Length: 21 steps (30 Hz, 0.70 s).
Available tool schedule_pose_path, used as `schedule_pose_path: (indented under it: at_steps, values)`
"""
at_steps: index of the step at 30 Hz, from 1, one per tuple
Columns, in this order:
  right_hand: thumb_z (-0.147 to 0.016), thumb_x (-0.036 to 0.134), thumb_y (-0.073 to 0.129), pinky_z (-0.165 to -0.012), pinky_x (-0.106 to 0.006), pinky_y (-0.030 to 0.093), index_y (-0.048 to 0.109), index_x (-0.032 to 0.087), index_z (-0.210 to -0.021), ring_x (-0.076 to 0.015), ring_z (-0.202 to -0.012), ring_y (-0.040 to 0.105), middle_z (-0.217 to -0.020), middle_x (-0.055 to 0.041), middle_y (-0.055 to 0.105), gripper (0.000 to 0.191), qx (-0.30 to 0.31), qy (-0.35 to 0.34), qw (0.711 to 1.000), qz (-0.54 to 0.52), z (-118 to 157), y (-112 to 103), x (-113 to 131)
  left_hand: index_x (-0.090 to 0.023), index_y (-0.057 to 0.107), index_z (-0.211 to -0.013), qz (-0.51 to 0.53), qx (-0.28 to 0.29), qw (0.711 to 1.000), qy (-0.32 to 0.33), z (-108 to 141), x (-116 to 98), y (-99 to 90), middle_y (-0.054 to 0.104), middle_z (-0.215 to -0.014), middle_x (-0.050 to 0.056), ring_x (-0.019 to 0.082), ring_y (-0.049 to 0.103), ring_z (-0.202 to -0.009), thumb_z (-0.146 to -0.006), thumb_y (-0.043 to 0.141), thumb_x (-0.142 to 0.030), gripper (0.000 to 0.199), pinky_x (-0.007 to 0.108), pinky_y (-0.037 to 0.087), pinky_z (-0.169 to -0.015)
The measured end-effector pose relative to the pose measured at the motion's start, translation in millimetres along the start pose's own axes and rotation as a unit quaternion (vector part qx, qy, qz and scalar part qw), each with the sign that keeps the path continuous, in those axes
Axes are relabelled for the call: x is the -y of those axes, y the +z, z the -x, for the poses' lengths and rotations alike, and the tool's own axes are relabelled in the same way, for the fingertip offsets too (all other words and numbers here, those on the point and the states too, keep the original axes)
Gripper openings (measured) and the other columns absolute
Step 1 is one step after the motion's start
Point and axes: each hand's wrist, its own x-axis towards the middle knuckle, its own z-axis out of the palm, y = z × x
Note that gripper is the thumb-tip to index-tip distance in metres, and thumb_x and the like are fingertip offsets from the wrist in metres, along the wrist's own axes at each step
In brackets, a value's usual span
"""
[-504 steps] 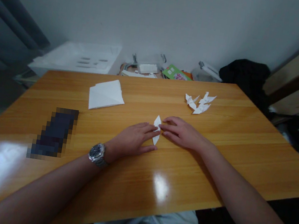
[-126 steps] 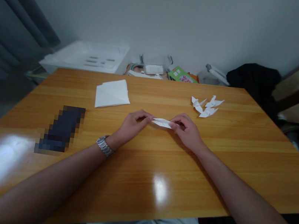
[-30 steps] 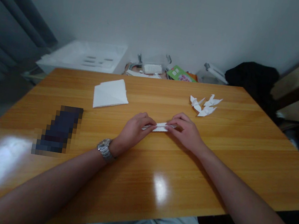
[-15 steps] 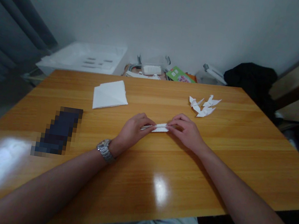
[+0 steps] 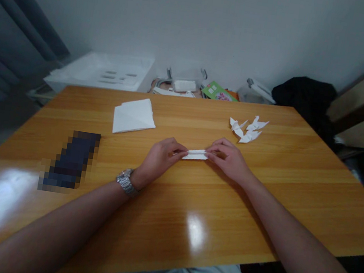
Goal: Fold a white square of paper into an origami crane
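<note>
A narrow strip of folded white paper [image 5: 195, 155] lies across the middle of the wooden table, between my two hands. My left hand [image 5: 164, 154] pinches its left end between thumb and fingers. At the right end, the thumb and fingers of my right hand [image 5: 227, 158] grip the paper as well. The fingertips hide both ends of the strip. Beyond my right hand sit several folded paper birds [image 5: 247, 130]. Past my left hand lies a stack of white paper sheets [image 5: 133, 116].
A dark, pixelated flat object [image 5: 72, 159] rests on the left of the wooden table [image 5: 162, 225]. Behind the far edge are a white foam tray [image 5: 110, 68], a green booklet [image 5: 218, 91] and a black cloth item [image 5: 304, 95].
Both hands have shifted slightly apart along the folded paper, the left to the left and the right a little to the right. More of the strip shows between them.
</note>
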Motion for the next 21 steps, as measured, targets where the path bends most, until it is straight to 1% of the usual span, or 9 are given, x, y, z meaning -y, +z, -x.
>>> schedule_pose_path:
  at_steps: [4, 6, 8, 11, 13, 15, 17, 21]
  values:
    - [-0.090, 0.033, 0.070, -0.078, -0.036, 0.050, 0.074, 0.022, -0.090, -0.0193, -0.086, 0.062, -0.092, -0.0046, 0.064, 0.012, 0.008, 0.006, 1.000, -0.008, 0.7, 1.6, -1.2, -0.020, 0.073, -0.100, -0.022, 0.013, 1.000, 0.016, 0.4, 0.9, 1.4, 0.069, -0.092, 0.005, 0.018, 0.064, -0.088, -0.097, 0.060, -0.030, 0.016, 0.033, 0.052, -0.081]
    - [-0.090, 0.032, 0.069, -0.076, -0.035, 0.049, 0.073, 0.021, -0.089, -0.0188, -0.084, 0.061, -0.091, -0.0044, 0.064, 0.011, 0.013, 0.012, 1.000, -0.015, 1.0, 2.5, 0.2, -0.020, 0.070, -0.108, -0.028, 0.015, 0.999, 0.032, 1.0, -0.2, 1.9, 0.069, -0.100, 0.006, 0.019, 0.063, -0.096, -0.099, 0.056, -0.029, 0.019, 0.034, 0.052, -0.088]
    - [-0.090, 0.030, 0.069, -0.075, -0.034, 0.049, 0.072, 0.021, -0.088, -0.0184, -0.082, 0.061, -0.089, -0.0042, 0.064, 0.010, 0.021, 0.021, 0.999, -0.023, 1.3, 3.4, 2.3, -0.020, 0.067, -0.114, -0.031, 0.026, 0.997, 0.061, 2.0, -1.3, 2.8, 0.068, -0.108, 0.007, 0.020, 0.062, -0.102, -0.100, 0.054, -0.027, 0.020, 0.035, 0.051, -0.093]
    - [-0.089, 0.029, 0.069, -0.074, -0.033, 0.048, 0.071, 0.020, -0.087, -0.0178, -0.080, 0.060, -0.087, -0.0034, 0.064, 0.009, 0.036, 0.037, 0.998, -0.029, 1.9, 4.4, 5.2, -0.020, 0.067, -0.111, -0.050, 0.055, 0.991, 0.115, 3.6, -0.8, 5.1, 0.068, -0.113, 0.008, 0.021, 0.062, -0.105, -0.098, 0.058, -0.027, 0.017, 0.036, 0.051, -0.094]
    - [-0.089, 0.028, 0.068, -0.073, -0.032, 0.047, 0.071, 0.020, -0.086, -0.0173, -0.079, 0.059, -0.086, -0.0028, 0.063, 0.009, 0.044, 0.046, 0.997, -0.035, 2.3, 5.0, 6.2, -0.020, 0.067, -0.109, -0.062, 0.071, 0.986, 0.136, 4.4, 0.3, 6.4, 0.068, -0.115, 0.009, 0.022, 0.062, -0.106, -0.096, 0.062, -0.029, 0.017, 0.037, 0.051, -0.094]
    - [-0.089, 0.028, 0.067, -0.073, -0.032, 0.047, 0.070, 0.020, -0.086, -0.0171, -0.078, 0.059, -0.086, -0.0024, 0.063, 0.009, 0.054, 0.051, 0.996, -0.043, 2.6, 5.7, 6.7, -0.020, 0.067, -0.109, -0.061, 0.084, 0.985, 0.135, 4.6, 0.8, 6.8, 0.068, -0.114, 0.009, 0.022, 0.063, -0.104, -0.096, 0.061, -0.028, 0.016, 0.036, 0.052, -0.092]
    - [-0.089, 0.028, 0.066, -0.072, -0.032, 0.046, 0.069, 0.020, -0.087, -0.0173, -0.077, 0.059, -0.085, -0.0024, 0.064, 0.009, 0.065, 0.062, 0.995, -0.048, 3.0, 6.5, 7.2, -0.021, 0.067, -0.108, -0.046, 0.098, 0.987, 0.120, 4.4, 0.1, 6.1, 0.068, -0.111, 0.008, 0.020, 0.064, -0.102, -0.098, 0.058, -0.026, 0.015, 0.033, 0.053, -0.089]
    - [-0.092, 0.030, 0.062, -0.070, -0.032, 0.046, 0.068, 0.020, -0.090, -0.0175, -0.075, 0.059, -0.084, -0.0021, 0.068, 0.012, 0.090, 0.091, 0.990, -0.058, 3.9, 7.9, 10.9, -0.020, 0.067, -0.103, -0.012, 0.104, 0.991, 0.088, 4.0, -3.2, 4.4, 0.068, -0.104, 0.006, 0.018, 0.065, -0.096, -0.099, 0.055, -0.024, 0.013, 0.030, 0.053, -0.087]
